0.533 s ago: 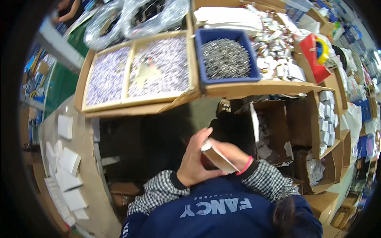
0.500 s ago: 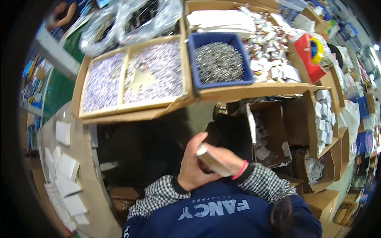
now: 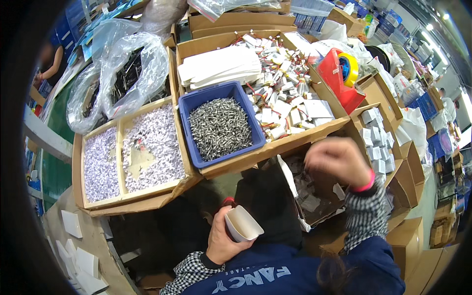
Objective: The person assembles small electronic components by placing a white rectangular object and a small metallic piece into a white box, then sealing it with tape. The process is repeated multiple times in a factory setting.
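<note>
A small white hollow box (image 3: 244,224) is gripped in my left hand (image 3: 220,242), low in front of my body. Its open end faces up, showing a bare inner wall. My right hand (image 3: 338,161) is raised to the right, smeared by motion, over the near side of a brown carton (image 3: 322,206) with clear plastic pieces in it. Whether its fingers hold anything does not show. Ahead of my hands, a blue bin (image 3: 191,160) holds many small metal pieces. Beside it lie silver-white pouch-like pieces with red wires (image 3: 282,78).
A wooden divided tray (image 3: 120,162) of small pale pieces stands at the left. White flat boxes (image 3: 88,261) lie on the left-hand table. A red tape dispenser (image 3: 339,81) with yellow tape stands at the right, near stacked small white boxes (image 3: 377,135). Someone (image 3: 53,66) is at the far left.
My right hand has left the white box and moved up and to the right. The box stays in my left hand, now with its open end in sight. The whole view has shifted.
</note>
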Motion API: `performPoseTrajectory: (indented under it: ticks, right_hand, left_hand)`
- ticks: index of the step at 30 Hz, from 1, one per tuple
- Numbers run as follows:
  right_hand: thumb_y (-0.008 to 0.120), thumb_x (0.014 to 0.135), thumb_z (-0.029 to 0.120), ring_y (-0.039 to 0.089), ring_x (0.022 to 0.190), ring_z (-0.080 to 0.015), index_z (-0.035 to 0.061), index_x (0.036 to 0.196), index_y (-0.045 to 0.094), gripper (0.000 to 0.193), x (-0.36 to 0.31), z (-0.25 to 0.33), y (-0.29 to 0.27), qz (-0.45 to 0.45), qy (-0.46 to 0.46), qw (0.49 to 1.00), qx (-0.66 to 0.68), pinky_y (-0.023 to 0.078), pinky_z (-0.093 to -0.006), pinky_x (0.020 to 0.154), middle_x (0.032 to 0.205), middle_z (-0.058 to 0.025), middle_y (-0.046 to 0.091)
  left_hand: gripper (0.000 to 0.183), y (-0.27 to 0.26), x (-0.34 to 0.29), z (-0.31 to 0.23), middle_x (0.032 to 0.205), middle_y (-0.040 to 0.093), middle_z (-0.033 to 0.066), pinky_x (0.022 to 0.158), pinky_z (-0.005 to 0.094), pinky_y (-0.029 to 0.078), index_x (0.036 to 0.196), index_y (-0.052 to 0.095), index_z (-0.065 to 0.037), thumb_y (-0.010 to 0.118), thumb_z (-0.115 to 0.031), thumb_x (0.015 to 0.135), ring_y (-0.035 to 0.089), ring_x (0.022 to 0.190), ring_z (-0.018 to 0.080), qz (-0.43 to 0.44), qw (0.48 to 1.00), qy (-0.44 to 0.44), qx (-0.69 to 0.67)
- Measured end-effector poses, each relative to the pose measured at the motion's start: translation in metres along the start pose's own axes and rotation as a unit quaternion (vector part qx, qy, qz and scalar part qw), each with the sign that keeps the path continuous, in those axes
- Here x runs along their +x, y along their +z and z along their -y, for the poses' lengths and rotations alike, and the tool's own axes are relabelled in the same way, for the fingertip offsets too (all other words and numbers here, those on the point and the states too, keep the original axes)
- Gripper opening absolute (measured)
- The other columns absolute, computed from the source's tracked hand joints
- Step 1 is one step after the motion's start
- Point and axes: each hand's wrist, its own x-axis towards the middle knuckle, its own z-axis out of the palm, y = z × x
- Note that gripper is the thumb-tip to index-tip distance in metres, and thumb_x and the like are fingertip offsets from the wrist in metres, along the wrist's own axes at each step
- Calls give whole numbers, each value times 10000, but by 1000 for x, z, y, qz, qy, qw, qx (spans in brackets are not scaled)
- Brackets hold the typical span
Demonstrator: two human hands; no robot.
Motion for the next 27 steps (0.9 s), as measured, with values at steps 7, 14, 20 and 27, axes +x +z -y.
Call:
performPoseTrajectory:
  ticks: [7, 14, 20, 27]
  right_hand:
    - [720, 740, 314, 624, 933, -308, 29, 1189, 588, 548, 95, -26, -79, 93, 18, 891, -444, 488, -386, 830, 1014, -171, 648]
    - [741, 702, 307, 598, 989, -295, 112, 1101, 647, 454, 102, -27, -86, 94, 21, 876, -473, 480, -388, 835, 1007, -112, 608]
    - [693, 737, 181, 597, 890, -294, 57, 860, 600, 197, 91, -19, -94, 95, -27, 892, -440, 474, -376, 774, 901, -110, 600]
    - [672, 861, 120, 566, 702, -85, 26, 970, 520, 209, 103, -12, -86, -1, 57, 998, -4, 453, -227, 586, 756, -22, 581]
  left_hand:
    - [904, 9, 10, -1, 1169, 506, 141, 961, 396, 413, 1300, 358, -66, 870, -259, 581, 513, 1087, 304, 75, 996, 16, 37]
    - [905, 8, 15, 0, 1162, 520, 152, 965, 411, 410, 1299, 352, -64, 869, -270, 585, 513, 1091, 317, 71, 997, -4, 29]
    - [903, 10, 17, 4, 1151, 529, 145, 957, 401, 419, 1293, 355, -73, 873, -277, 582, 523, 1084, 309, 81, 996, -27, 5]
    - [899, 10, 17, 5, 1162, 524, 144, 968, 396, 414, 1292, 356, -71, 872, -276, 585, 520, 1096, 306, 78, 997, -25, -3]
